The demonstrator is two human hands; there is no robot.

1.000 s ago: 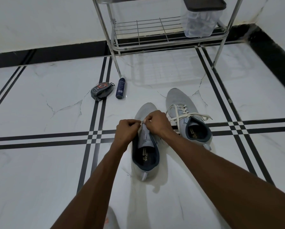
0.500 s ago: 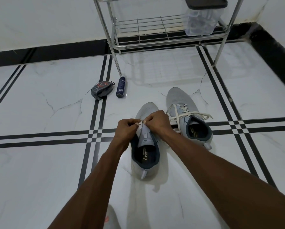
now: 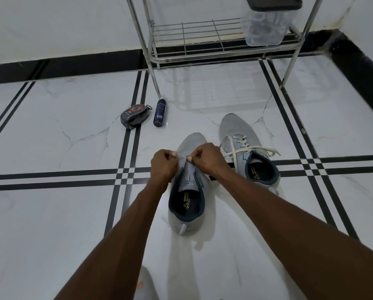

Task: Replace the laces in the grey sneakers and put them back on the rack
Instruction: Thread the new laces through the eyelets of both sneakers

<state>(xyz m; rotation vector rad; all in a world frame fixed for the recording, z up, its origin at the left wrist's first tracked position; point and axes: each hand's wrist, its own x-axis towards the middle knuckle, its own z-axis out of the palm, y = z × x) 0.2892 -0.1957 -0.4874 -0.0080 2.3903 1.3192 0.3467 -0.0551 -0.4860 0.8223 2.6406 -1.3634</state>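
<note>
Two grey sneakers stand on the white floor. The near sneaker [image 3: 186, 204] points away from me and shows no lace along its tongue. My left hand [image 3: 162, 164] and my right hand [image 3: 207, 159] sit over its front eyelets, each pinching a short white lace end against the upper. What the fingers hold underneath is mostly hidden. The far sneaker [image 3: 237, 131] to the right is laced with a loose white lace [image 3: 244, 151] whose ends trail over its sides. The metal shoe rack [image 3: 202, 55] stands against the wall beyond.
A clear plastic box with a dark lid [image 3: 267, 24] sits on the rack's lower shelf at the right. A dark spray can [image 3: 159, 112] and a black shoe-polish sponge case [image 3: 133, 115] lie on the floor left of the rack's leg. A black skirting runs along the walls.
Both hands stay on the near sneaker's front eyelets, with only small finger movement. The view has shifted slightly.
</note>
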